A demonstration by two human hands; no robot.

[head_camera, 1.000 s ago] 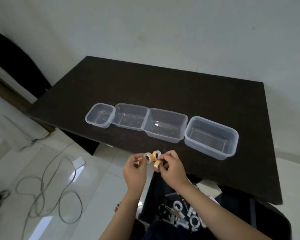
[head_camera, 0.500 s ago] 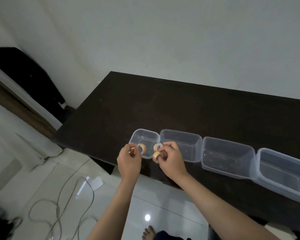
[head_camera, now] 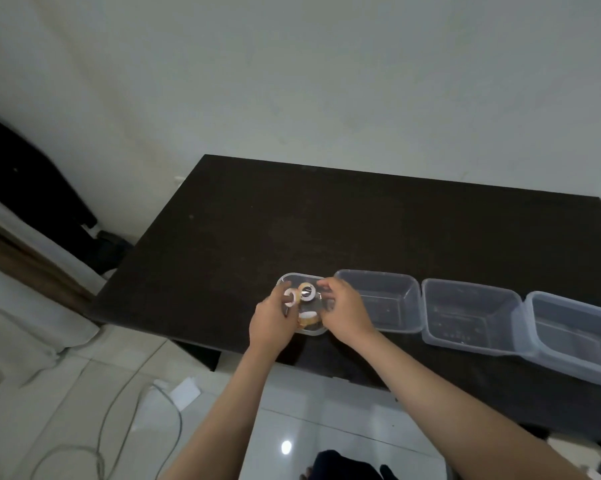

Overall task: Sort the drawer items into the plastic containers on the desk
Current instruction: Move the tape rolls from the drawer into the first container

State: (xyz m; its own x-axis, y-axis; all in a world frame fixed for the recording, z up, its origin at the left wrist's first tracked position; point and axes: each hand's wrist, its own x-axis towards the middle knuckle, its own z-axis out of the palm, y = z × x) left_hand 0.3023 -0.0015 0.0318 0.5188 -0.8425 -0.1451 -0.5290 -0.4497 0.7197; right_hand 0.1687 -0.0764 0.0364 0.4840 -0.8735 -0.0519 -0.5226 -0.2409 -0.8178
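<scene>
**Tape rolls lowered into the end container**

Head view: small tape rolls, judged light, stiff and best pinched across the rim, are seen in the smallest container under both hands. One roll is pinched by the left hand. The right hand hovers loosely curled alongside; its fingertips are hidden. The roll count cannot be told.

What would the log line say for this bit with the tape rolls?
step: placing tape rolls | target: smallest container | left hand: holds a roll | right hand: over container, grip unclear | other containers: hold no items
</scene>
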